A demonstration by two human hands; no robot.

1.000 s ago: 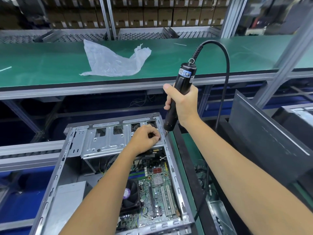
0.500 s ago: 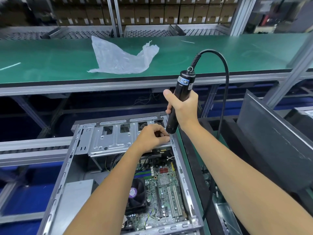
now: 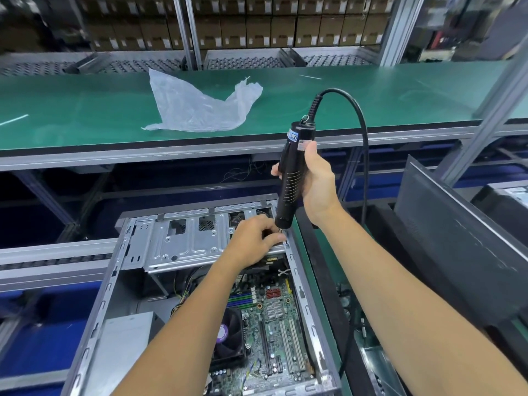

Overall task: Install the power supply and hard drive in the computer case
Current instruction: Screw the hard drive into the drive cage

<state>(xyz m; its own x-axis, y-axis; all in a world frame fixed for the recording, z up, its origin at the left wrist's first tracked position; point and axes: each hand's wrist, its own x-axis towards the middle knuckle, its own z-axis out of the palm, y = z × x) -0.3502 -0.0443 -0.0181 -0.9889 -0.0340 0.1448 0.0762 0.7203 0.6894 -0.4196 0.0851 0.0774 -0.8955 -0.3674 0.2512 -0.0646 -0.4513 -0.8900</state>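
Case: computer case (image 3: 94, 315) lay open — motherboard (image 3: 274, 332) and fan (image 3: 230, 335) inside.
Label: screwdriver (image 3: 291, 181) sticker was unreadable.
Right hand (image 3: 317, 184): gripped screwdriver.
Left hand (image 3: 254, 238): fingertips pinched together at its tip, 12 o'clock — contents hidden.

Black screwdriver (image 3: 290, 181), silver case (image 3: 183, 241), green bench mat (image 3: 85, 110) (translucent white bag (image 3: 200, 107) on it).
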